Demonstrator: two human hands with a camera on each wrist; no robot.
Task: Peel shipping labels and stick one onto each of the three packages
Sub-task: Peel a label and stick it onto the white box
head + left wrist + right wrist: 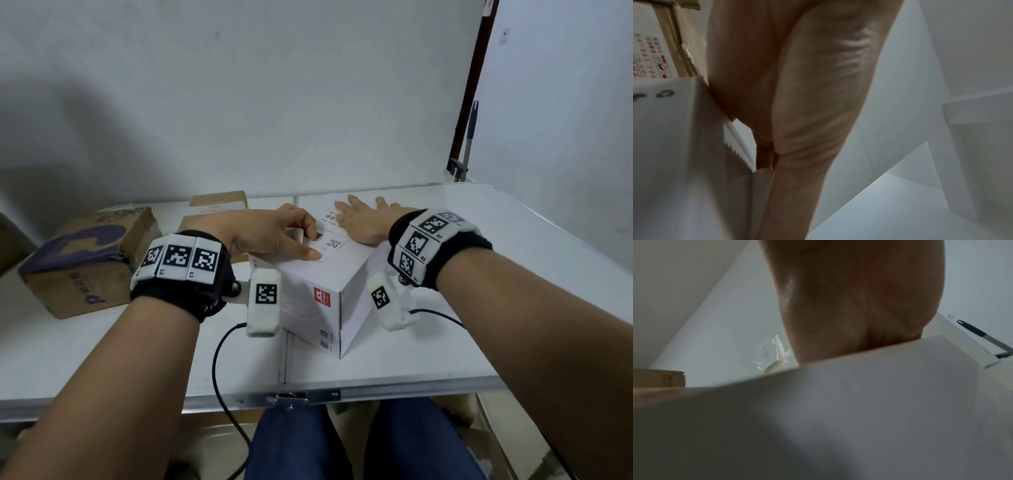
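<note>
both flat-fingered hands, left hand (270, 233) and right hand (363, 219), press the label (334, 240) atop the white box (308, 284).

A white folding table (513, 274) is carrying three boxes. A white box (308, 291) is sitting near its front edge at the centre. Two brown cardboard boxes are resting to the left: a purple-printed one (85, 260) and a smaller one (215, 209) behind.
</note>
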